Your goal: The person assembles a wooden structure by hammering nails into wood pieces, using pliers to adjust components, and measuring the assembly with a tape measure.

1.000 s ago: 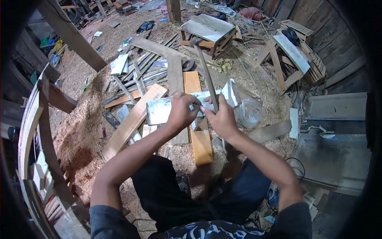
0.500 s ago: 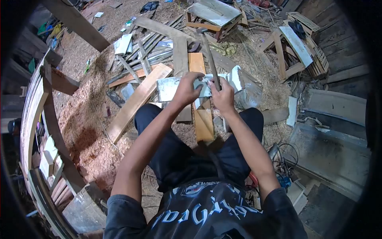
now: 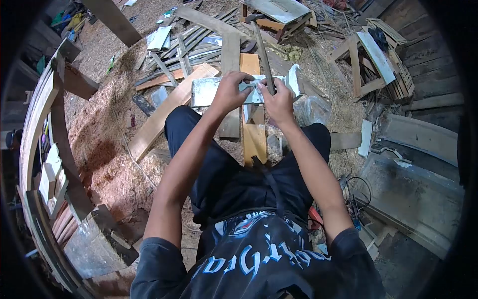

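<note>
A white-painted wooden board (image 3: 204, 93) lies crosswise in front of my knees, with bits of wood under it. My left hand (image 3: 230, 93) holds this board from above, fingers curled and thumb set apart from them. Close beside it, my right hand (image 3: 277, 103) is closed around the handle of a hammer (image 3: 263, 52). The handle points up and away from me, and its far end is hard to make out. My right thumb reaches toward the left fingertips over the board. Whether anything small sits between the fingertips cannot be seen.
An orange-brown plank (image 3: 255, 142) runs between my legs, and a light plank (image 3: 172, 114) slants to the left. Thin strips (image 3: 191, 52) are piled beyond. A low table (image 3: 279, 11) and a wooden frame (image 3: 371, 57) stand farther back. Shavings (image 3: 107, 134) cover the floor.
My view has tilted slightly, so the floor and my knees sit higher in the picture. The hammer's head, seen clearly before, is now indistinct. Both hands keep their places at the board.
</note>
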Motion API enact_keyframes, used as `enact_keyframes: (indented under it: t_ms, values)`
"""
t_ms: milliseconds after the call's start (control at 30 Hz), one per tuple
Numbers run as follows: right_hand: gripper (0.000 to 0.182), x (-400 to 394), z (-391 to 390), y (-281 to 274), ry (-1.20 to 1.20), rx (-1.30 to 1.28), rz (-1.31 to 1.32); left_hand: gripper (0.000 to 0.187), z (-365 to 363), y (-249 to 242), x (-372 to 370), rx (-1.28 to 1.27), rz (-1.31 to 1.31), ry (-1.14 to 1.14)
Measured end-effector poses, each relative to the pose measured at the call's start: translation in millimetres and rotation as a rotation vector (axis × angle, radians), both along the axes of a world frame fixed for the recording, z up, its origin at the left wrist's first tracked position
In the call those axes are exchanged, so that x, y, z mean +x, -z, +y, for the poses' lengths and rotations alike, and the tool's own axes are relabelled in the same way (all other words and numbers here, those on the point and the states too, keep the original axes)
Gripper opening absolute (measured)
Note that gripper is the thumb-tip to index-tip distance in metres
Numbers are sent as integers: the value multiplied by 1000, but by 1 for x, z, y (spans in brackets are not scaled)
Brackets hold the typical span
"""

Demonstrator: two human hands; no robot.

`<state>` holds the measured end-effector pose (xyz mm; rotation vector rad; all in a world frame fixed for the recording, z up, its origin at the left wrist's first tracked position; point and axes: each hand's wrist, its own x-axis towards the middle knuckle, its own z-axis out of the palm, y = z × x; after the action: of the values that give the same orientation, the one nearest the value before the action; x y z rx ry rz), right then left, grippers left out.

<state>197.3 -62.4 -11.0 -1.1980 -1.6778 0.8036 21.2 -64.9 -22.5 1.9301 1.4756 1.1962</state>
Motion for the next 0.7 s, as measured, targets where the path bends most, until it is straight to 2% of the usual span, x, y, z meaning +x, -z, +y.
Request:
enact_keyframes:
  t_ms: [267,467,567,700]
  values:
    - [14,4,4,0,-18,41,-10,23,5,1,6,5,14,7]
    - [14,5,4,0,-33,42,-3,21,2,-3,12,84,139,26]
    - [16,3,6,5,-42,72,-9,19,4,0,15,-14,57,-41]
    - [17,3,6,7,-20,77,-12,15,3,-1,17,31,54,-59]
